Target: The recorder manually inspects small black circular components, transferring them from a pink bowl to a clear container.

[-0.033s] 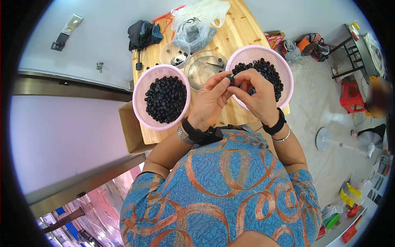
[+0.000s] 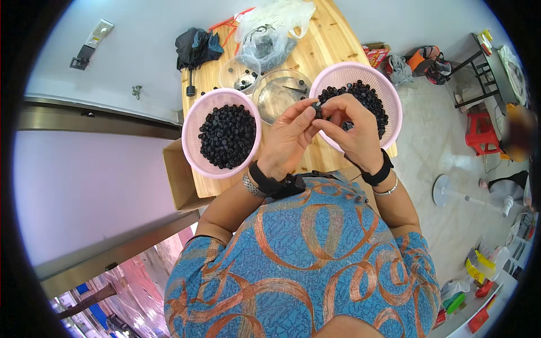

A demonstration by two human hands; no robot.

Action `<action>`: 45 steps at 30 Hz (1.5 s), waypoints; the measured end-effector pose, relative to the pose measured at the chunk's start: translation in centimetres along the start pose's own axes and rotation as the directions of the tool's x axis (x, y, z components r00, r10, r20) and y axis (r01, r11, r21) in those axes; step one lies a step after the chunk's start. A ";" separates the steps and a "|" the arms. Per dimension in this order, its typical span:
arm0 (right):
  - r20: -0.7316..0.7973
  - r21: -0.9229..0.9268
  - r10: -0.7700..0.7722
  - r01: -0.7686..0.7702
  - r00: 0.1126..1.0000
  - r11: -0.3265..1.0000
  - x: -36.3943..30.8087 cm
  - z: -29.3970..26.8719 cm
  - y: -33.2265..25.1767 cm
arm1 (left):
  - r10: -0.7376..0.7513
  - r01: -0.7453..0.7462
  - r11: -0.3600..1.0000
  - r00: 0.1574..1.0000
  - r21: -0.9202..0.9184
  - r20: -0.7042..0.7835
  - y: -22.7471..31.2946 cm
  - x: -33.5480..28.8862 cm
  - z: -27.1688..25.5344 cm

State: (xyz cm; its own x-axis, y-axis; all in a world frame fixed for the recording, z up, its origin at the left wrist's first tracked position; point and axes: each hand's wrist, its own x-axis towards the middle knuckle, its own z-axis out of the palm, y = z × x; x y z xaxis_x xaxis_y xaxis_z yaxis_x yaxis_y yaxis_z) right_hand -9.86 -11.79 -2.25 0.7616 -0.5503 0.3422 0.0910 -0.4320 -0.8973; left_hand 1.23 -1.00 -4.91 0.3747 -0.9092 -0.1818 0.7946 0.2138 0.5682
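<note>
Above the table, between the two baskets, my left hand (image 2: 293,128) and my right hand (image 2: 354,123) meet at the fingertips. Both pinch one small black cap-like piece (image 2: 317,110), partly covered by the fingers; its exact kind is too small to make out. To the left is a pink basket (image 2: 190,125) heaped with small black pieces (image 2: 227,136). Another pink basket (image 2: 393,100) sits behind my right hand, also holding black pieces (image 2: 369,100). A clear round tray (image 2: 271,93) lies just beyond my left hand, with a thin dark tool (image 2: 294,89), perhaps tweezers, in it.
A clear bowl (image 2: 228,66) with a few black pieces stands farther back on the wooden table (image 2: 332,35). Plastic bags (image 2: 276,22) and a folded umbrella (image 2: 197,46) lie at the far side. A cardboard box (image 2: 179,174) is at the left edge, a red stool (image 2: 480,133) off right.
My right wrist has turned very slightly. The black piece is between the fingertips in both frames, and the baskets have not moved.
</note>
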 end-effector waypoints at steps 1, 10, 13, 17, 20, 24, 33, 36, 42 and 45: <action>0.001 0.001 -0.002 0.002 1.000 1.000 0.0 0.0 0.0 | -0.012 0.012 1.000 1.000 -0.027 0.020 0.1 -0.1 0.0; 0.067 0.281 -0.028 0.008 0.997 0.960 -0.1 -0.2 0.7 | -0.218 0.218 0.976 0.974 0.019 0.066 1.7 -0.5 0.4; 0.126 0.346 -0.051 0.004 0.991 0.938 0.2 -0.4 0.2 | -0.261 0.260 0.965 0.958 0.022 0.116 2.2 -0.7 0.2; 0.162 0.395 -0.073 0.003 0.984 0.919 0.2 -0.6 0.6 | -0.263 0.258 0.964 0.959 0.059 0.108 2.3 -0.8 0.5; 0.084 0.394 -0.092 0.052 0.992 0.918 0.3 -0.3 0.3 | -0.223 0.223 0.975 0.974 0.011 0.041 2.3 -0.9 0.3; -0.012 0.579 0.106 -0.080 0.994 0.812 0.1 0.1 -0.1 | -0.150 0.149 0.989 0.988 -0.016 -0.036 2.8 -0.8 -0.8; 0.071 0.683 0.132 -0.145 0.989 0.716 0.3 1.8 0.4 | -0.099 0.096 0.993 0.995 -0.065 -0.033 4.1 -1.1 0.2; 0.076 0.697 0.189 -0.188 0.979 0.692 0.3 1.7 0.7 | -0.064 0.064 0.998 0.998 0.005 -0.023 4.1 -1.2 0.6; 0.115 0.752 0.243 -0.245 0.963 0.613 0.0 1.4 0.3 | -0.049 0.047 0.996 0.998 0.072 0.035 4.1 -1.3 0.6; 0.121 0.752 0.187 -0.213 0.975 0.624 -0.2 1.4 0.1 | -0.044 0.041 0.998 0.998 0.057 0.044 3.9 -1.3 0.3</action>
State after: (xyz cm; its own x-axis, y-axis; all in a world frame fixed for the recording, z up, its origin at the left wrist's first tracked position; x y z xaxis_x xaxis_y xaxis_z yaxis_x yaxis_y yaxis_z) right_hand -9.08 -10.74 -2.76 0.8372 -0.5306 0.1322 0.3771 0.3852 -0.8423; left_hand 3.70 0.93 -2.17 0.3177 -0.9327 -0.1708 0.7811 0.1553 0.6047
